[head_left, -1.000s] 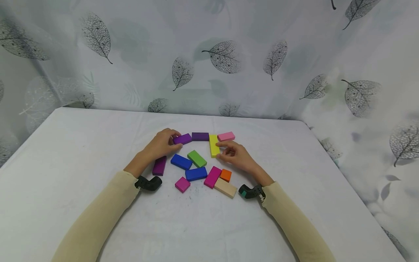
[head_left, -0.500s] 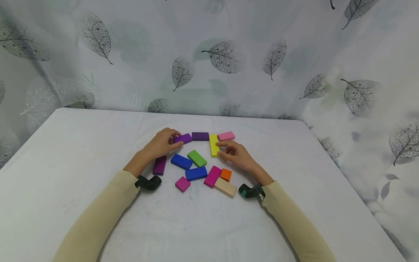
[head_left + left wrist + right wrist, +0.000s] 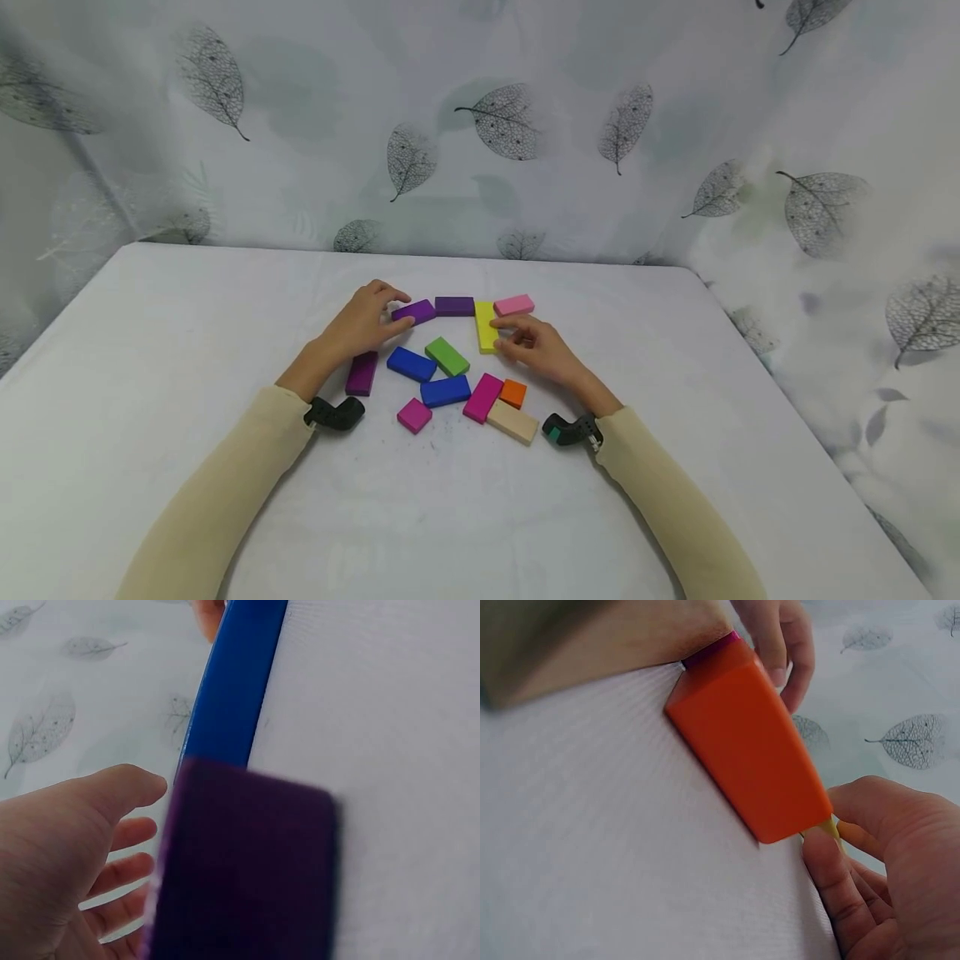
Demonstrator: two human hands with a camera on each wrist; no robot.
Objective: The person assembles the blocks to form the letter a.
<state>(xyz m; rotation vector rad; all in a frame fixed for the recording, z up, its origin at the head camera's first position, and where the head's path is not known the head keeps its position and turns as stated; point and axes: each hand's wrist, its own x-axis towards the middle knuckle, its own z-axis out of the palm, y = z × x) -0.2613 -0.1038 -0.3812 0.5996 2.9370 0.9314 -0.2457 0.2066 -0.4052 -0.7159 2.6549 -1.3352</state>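
Note:
On the table, several coloured blocks lie in a loose group. At its back left, my left hand [image 3: 362,318] is around a purple block [image 3: 415,312]; the thumb tip is right at its near edge, and the fingers stand spread behind it. Beside that block lies a dark purple block [image 3: 454,307], then a yellow block [image 3: 486,327]. My right hand [image 3: 542,346] touches the yellow block's right side with index finger and thumb tip; the other fingers are bent. In the left wrist view, a nearer plum block [image 3: 247,862] hides what lies beyond my left thumb [image 3: 127,787].
A pink block [image 3: 514,305] lies behind my right hand. Between the hands are a green block [image 3: 447,357] and two blue blocks [image 3: 412,364]. Nearer are magenta blocks [image 3: 483,398], an orange block [image 3: 513,393] and a beige block [image 3: 513,422]. A leaf-patterned curtain [image 3: 315,125] hangs behind.
My left fingers have loosened and spread slightly away from the purple block. My right hand stays at the yellow block. The head view has shifted slightly; the blocks keep their arrangement.

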